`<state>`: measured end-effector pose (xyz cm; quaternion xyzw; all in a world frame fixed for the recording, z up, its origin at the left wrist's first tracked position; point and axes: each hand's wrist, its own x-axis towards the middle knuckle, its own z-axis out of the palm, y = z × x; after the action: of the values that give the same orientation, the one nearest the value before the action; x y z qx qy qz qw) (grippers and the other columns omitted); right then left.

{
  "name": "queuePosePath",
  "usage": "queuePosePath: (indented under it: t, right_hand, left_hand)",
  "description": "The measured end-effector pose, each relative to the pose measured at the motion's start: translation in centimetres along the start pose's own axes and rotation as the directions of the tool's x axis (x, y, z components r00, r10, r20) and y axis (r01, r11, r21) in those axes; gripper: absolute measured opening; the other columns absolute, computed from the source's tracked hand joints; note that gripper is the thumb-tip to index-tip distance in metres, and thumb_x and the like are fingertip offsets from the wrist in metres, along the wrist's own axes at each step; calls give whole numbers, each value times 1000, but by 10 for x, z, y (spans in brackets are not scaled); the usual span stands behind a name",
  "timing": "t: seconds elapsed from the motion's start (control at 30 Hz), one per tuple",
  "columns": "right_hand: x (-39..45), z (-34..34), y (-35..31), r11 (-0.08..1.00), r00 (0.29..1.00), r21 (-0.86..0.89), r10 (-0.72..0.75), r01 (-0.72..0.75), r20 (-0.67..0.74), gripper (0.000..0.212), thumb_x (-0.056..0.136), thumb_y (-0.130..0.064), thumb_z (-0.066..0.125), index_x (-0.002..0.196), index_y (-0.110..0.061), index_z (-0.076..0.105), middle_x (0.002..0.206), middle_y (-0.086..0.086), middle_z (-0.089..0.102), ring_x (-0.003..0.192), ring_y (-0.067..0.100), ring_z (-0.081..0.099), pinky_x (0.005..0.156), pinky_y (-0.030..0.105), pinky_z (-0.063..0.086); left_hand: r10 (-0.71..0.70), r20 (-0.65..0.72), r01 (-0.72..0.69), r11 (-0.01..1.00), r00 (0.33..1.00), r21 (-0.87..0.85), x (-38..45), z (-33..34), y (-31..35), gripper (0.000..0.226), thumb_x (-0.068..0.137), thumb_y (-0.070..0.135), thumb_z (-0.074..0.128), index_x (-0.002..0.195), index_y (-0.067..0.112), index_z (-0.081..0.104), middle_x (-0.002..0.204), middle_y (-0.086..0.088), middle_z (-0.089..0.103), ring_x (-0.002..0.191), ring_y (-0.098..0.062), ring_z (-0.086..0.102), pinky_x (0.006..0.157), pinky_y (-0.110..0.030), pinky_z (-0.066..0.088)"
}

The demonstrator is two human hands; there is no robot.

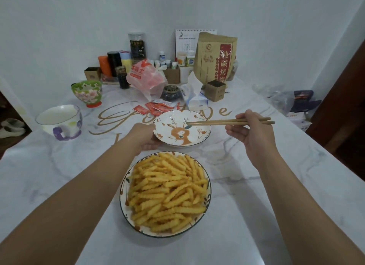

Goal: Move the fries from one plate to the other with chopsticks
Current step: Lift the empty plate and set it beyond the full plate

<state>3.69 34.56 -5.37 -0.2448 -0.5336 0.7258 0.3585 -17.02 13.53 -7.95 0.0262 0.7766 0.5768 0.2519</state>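
Fries heap near plate; right hand grips chopsticks, left hand holds far plate.

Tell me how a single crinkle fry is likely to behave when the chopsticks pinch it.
Each of the fries looks thin and long, so probably light but apt to bend or snap mid-length. Ridged sides should help the chopsticks hold. They lie heaped and crossed, so neighbours may drag along.

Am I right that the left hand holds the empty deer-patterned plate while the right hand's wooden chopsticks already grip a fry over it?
Not quite. The head view shows the wooden chopsticks in the right hand holding no fry; their tips hover bare over the empty deer-patterned plate. The left hand does hold that plate.
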Motion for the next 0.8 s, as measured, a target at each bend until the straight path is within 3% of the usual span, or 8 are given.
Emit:
queuePosePath:
  t: [0.1,0.27,0.33,0.4,0.47,0.53,0.67,0.8]
  right_hand:
    - [-3,2,7,998,1000,-65,-28,28,12,22,103,-18,55,88,-4,65,80,20,71,77,34,73,80,42,64]
    - [-8,7,26,950,976,-224,-200,216,92,21,103,-16,58,88,-10,72,87,9,74,86,34,75,82,40,63]
    - [0,6,41,753,858,-411,-449,514,249,18,102,-20,59,96,-17,76,95,0,67,94,28,69,87,36,57]
    - [12,7,52,399,646,-513,-548,760,531,18,103,-18,58,109,-11,74,103,2,56,95,18,59,87,25,49]
    - [28,10,60,158,534,-523,-440,838,722,25,104,-19,55,117,-5,70,110,9,53,97,22,56,85,29,49]
    - [41,13,64,10,524,-549,-316,836,791,33,106,-27,50,120,-3,67,116,14,54,98,31,59,82,39,54]
    - [45,22,64,-108,580,-579,-24,808,814,65,103,-53,28,133,-4,59,130,14,50,109,35,58,89,46,53]
    - [42,32,57,-166,578,-562,74,810,812,60,105,-51,35,146,-10,49,140,9,45,120,31,54,102,42,45]
  left_hand:
    - [89,-142,-80,994,986,70,-18,-23,-16,23,106,28,54,99,9,65,104,-14,74,78,-28,69,73,-36,57]
    - [126,-240,-169,971,963,-169,-74,-62,-56,26,107,26,55,101,6,70,103,-16,75,86,-30,72,86,-41,58]
    - [135,-278,-206,948,951,-243,-91,-61,-69,30,107,29,52,100,6,71,100,-15,75,87,-30,73,86,-41,59]
    - [149,-305,-232,938,941,-258,-98,-55,-81,34,108,32,49,101,7,72,99,-14,77,86,-26,74,82,-37,59]
    - [195,-326,-274,937,925,-217,-99,-49,-91,36,109,33,47,101,9,73,100,-13,77,85,-24,74,79,-34,57]
    - [229,-331,-295,942,915,-161,-99,-47,-94,38,110,34,46,101,9,73,100,-12,77,89,-25,73,80,-33,56]
    - [263,-327,-307,947,908,-90,-98,-47,-96,39,109,35,46,99,10,74,98,-11,78,93,-27,73,86,-37,58]
    - [275,-331,-313,948,903,-64,-97,-47,-95,42,110,37,43,100,10,74,98,-9,77,90,-23,72,81,-34,55]
